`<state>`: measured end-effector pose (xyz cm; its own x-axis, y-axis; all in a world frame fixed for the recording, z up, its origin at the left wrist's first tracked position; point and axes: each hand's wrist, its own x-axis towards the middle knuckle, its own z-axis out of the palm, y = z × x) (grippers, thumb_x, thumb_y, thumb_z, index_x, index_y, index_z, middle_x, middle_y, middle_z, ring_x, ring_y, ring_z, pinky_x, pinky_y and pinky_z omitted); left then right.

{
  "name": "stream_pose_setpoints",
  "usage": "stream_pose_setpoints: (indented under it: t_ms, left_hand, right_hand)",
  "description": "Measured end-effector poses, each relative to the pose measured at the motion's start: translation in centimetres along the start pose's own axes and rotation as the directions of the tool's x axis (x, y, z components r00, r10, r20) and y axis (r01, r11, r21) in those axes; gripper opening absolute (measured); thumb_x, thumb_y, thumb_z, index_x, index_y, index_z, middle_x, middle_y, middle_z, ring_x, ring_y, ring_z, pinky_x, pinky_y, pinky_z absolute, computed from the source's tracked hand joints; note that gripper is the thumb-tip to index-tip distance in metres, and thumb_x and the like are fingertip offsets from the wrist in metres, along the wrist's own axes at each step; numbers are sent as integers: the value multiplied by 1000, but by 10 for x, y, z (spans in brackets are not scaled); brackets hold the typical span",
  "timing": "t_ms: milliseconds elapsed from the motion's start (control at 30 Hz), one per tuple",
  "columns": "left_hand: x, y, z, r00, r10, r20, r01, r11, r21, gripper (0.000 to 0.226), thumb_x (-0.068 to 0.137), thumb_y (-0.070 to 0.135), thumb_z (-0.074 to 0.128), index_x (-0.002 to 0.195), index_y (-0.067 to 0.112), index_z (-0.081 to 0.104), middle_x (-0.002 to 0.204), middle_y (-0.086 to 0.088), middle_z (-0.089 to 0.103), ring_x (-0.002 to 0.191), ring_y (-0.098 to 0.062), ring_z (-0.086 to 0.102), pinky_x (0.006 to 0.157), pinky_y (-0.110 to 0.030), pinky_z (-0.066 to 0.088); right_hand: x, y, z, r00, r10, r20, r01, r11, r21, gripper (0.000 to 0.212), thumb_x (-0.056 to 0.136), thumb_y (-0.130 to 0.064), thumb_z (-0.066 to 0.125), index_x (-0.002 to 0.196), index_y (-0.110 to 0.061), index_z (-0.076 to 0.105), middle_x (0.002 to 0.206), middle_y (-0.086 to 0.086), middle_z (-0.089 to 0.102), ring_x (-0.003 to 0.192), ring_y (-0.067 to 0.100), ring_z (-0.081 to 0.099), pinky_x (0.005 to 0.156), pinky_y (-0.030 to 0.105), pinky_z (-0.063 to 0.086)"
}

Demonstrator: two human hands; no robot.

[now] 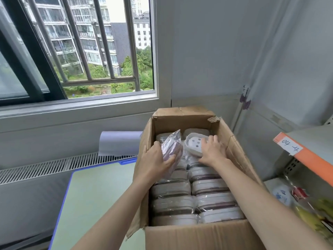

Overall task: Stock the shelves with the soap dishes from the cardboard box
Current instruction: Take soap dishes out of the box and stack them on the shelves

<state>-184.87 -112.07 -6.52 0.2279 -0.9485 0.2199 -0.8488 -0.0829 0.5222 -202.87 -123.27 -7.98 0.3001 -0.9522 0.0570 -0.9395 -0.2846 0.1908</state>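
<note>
I saw the cardboard box (196,233) sitting open at frame centre-bottom, flaps up, packed w/ two rows of soap dishes (171,189) in clear wrap, stacked on edge from the near wall back. My left hand (155,162) was inside the box at approx 10 o'clock from its centre, thumb and fingers curled round a purple wrapped dish (171,150), which stood tilted, bag top sticking up. My right hand (213,150) was at approx 1 o'clock from box centre, fingers spread fairly flat and resting on a white dish (193,146) w/ drain holes, face up in its wrap; I couldn't tell whether it actually gripped it or only pressed. Box stood on a green desk (93,199) w/ blue edging, which ran off toward 8 o'clock. Shelves (306,156) w/ an orange front strip and a handwritten label were at 3 o'clock, just beside the box; packaged goods (306,212) lay on the lower level. Window (81,47) w/ bars at 11 o'clock, a white paper roll (119,143) below it.
</note>
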Motion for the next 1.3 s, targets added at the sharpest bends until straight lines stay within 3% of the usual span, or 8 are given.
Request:
stream_pose_setpoints:
  t_ms: [133,267,433,600,800,1100,1200,1300]
  left_hand:
    - [-2,1,-2,998,58,-24,-58,998,-20,37,85,48,57,80,20,32,80,2,47,88,-28,53,66,-36,36]
    - [-9,8,-11,994,108,-2,-108,993,-43,37,88,42,58,84,13,35,83,-7,55,85,-35,57,65,-36,34]
    - [-32,22,-34,992,91,-89,-105,982,-160,36,91,40,57,94,8,42,79,-2,46,79,-26,45,61,-31,18]
    - [-59,51,-20,998,64,27,-36,805,-592,32,88,35,65,92,8,46,77,4,51,76,-17,49,59,-29,30]
    - [-101,114,6,982,142,124,9,625,-781,30,88,39,63,84,11,52,77,2,50,71,-14,47,60,-25,36]
    - [-186,245,37,866,368,339,151,454,-878,60,69,56,60,95,1,60,91,-6,57,84,-20,55,74,-33,43]
    - [-239,290,51,763,395,511,300,484,-822,59,59,55,57,99,12,61,100,2,60,89,-13,58,76,-26,45]
    - [-279,325,64,640,425,640,453,463,-762,53,69,53,58,107,18,69,109,-8,70,99,-29,67,90,-48,53]
  right_hand:
    - [-37,7,-20,994,94,-56,-84,984,160,61,81,-52,56,123,-11,39,118,16,61,109,32,53,82,36,40]
    - [-85,17,-47,948,305,-89,-201,793,575,57,81,-44,63,122,-11,42,119,14,60,106,33,57,82,37,45]
    - [-142,25,-62,888,456,65,-161,176,971,36,85,-33,63,114,-17,48,111,5,60,102,25,59,78,34,47]
    - [-202,38,-72,852,467,237,-88,-319,944,35,89,-31,57,121,-17,56,111,8,67,100,24,65,89,41,53]
    - [-294,78,-72,826,493,274,14,-504,864,26,94,-27,47,110,-17,65,93,2,74,76,12,70,55,23,53]
    - [-447,151,-70,642,680,354,159,-569,807,42,78,-29,61,114,-7,65,106,12,70,89,23,67,80,34,50]
    - [-510,177,-71,647,686,332,195,-570,798,23,77,-29,60,82,-16,78,89,9,74,82,23,70,82,36,51]
    - [-570,200,-70,602,726,331,271,-576,771,22,78,-26,60,69,-19,79,80,7,74,72,20,71,75,35,56]
